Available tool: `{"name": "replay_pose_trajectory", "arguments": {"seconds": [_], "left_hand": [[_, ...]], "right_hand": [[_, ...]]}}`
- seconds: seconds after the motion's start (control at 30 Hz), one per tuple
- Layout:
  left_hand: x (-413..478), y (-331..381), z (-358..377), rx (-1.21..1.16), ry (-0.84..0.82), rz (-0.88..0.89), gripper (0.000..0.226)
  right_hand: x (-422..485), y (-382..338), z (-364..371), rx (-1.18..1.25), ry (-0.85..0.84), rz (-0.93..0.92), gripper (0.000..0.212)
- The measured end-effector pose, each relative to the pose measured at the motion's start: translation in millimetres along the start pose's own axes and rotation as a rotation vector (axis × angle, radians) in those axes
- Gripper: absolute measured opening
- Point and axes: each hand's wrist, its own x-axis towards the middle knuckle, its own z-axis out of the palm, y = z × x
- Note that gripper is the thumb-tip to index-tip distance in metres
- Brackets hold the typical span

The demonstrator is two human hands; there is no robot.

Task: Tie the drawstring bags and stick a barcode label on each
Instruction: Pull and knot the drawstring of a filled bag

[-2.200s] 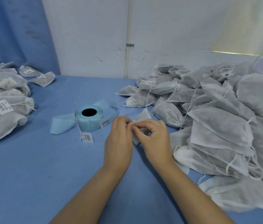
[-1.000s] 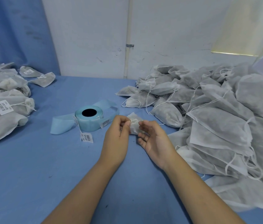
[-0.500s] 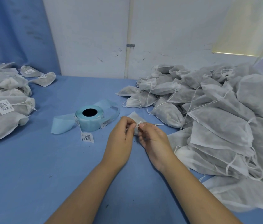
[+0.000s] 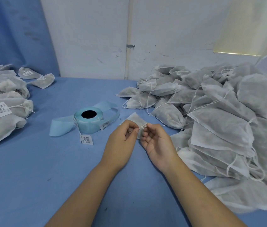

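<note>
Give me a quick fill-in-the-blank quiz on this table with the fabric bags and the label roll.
1. The left hand and right hand both pinch the white ____ of a small grey fabric bag.
2. The pale blue roll of barcode labels sits to the ____ of both hands.
3. The large heap of unlabelled grey bags lies on the ____ side of the blue table.
Missing words: drawstring; left; right.

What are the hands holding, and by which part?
One bag, by its drawstring: left hand and right hand both pinch it at the neck.
</note>
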Motion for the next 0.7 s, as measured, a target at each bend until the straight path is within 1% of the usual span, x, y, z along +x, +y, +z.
{"name": "replay_pose_trajectory", "arguments": {"seconds": [0.07,0.13,0.17,0.2,0.23,0.27,0.33,0.4,0.47,0.5,0.57,0.7], "left_hand": [[-1.6,-1.5,-1.9,0.161,0.010,0.101,0.017],[-2.2,-3.9,-2.4,0.364,0.031,0.250,0.037],[-1.7,-4.8,-2.7,0.451,0.034,0.285,0.048],[-0.7,-5.6,-2.8,0.526,0.032,0.277,0.056],[0.3,-6.2,-3.2,0.590,0.024,0.247,0.059],[1.2,-7.4,-3.3,0.646,0.021,0.218,0.058],[2.9,-12.3,-3.9,0.703,0.049,0.192,0.041],[3.5,-15.1,-5.1,0.641,0.096,0.164,0.021],[2.9,-15.2,-6.4,0.472,0.156,0.084,0.007],[2.8,-14.6,-6.5,0.377,0.188,0.046,0.003],[3.0,-11.2,-6.2,0.201,0.265,0.004,0.009],[5.1,-4.7,-7.9,-0.141,0.404,-0.051,0.018]], "right_hand": [[-0.1,-0.4,-0.6,-0.019,-0.024,0.004,0.013],[-1.1,-1.2,-1.2,-0.047,-0.074,0.015,0.009],[-1.8,-1.4,-1.3,-0.060,-0.102,0.025,0.006],[-2.9,-1.7,-0.6,-0.065,-0.132,0.037,0.004],[-3.6,-1.7,-0.9,-0.055,-0.158,0.050,0.007],[-5.0,-1.8,-0.5,-0.042,-0.185,0.067,0.010],[-6.8,-1.2,0.3,-0.030,-0.239,0.101,0.006],[-7.6,-0.7,0.7,-0.028,-0.281,0.118,0.013],[-8.1,-0.8,0.6,-0.028,-0.293,0.107,0.018],[-7.8,-0.9,0.2,-0.030,-0.290,0.091,0.017],[-7.7,-1.8,0.4,-0.034,-0.259,0.053,0.011],[-6.0,0.5,2.6,-0.070,-0.140,-0.030,0.016]]}}
